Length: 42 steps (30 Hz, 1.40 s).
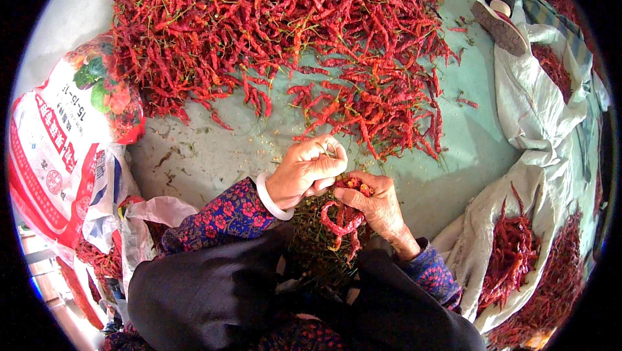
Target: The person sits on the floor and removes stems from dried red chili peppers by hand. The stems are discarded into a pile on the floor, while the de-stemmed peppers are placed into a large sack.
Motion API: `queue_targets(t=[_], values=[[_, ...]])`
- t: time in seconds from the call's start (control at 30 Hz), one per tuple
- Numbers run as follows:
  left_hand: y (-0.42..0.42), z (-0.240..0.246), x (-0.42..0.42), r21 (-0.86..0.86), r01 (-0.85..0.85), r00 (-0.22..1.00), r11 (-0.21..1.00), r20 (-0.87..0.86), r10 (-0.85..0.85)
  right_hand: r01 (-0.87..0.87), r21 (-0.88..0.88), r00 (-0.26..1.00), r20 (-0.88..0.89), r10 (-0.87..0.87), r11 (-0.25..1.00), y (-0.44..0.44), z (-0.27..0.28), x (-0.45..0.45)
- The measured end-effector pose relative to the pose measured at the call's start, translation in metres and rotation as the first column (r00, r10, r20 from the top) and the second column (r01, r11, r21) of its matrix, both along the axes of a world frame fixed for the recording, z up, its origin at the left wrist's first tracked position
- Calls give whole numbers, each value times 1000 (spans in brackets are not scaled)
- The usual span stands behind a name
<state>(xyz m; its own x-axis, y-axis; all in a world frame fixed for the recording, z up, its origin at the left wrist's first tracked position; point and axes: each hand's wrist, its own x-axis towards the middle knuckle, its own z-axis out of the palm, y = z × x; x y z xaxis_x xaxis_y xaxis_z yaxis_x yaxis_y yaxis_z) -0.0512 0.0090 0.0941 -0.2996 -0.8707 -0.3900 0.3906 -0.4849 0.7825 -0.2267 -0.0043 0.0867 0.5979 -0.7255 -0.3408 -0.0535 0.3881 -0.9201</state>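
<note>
Pinched between the thumb and fingers of my left hand [307,170] is a thin greenish chili stem [322,149]. A white bangle [267,197] circles that wrist. Just to the right, my right hand [376,203] grips a small bunch of dried red chilies [343,227]. Their broken ends, orange inside, show above its thumb, and the curled bodies hang below the fingers. Beneath both hands, between my dark-clad knees, lies a heap of greenish-brown chili stems [318,249]. The fingertips of the two hands are close together.
A large pile of dried red chilies [272,25] covers the floor ahead, with a looser cluster [384,113] nearer me. A printed woven sack [63,142] stands left. On the right, a whitish sack [522,186] holds chilies [510,254]. Another person's shoe [500,25] is at upper right.
</note>
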Motion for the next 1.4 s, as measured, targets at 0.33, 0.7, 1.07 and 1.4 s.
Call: queue_targets(t=[0.33,0.7,1.07,1.4], values=[[1,-1,-2,-188,140,955,972,284,-83,42,200,997,53,-53,979,1,6,1],[9,7,-13,32,6,998,999,59,-7,-61,-146,998,-25,58,987,4,0,-4],[22,-12,-8,411,-102,992,906,-25,123,-241,-936,933,-151,328,255,17,6,13],[25,-15,2,59,-203,957,977,222,185,148,220,958,209,-195,964,16,-7,-26]])
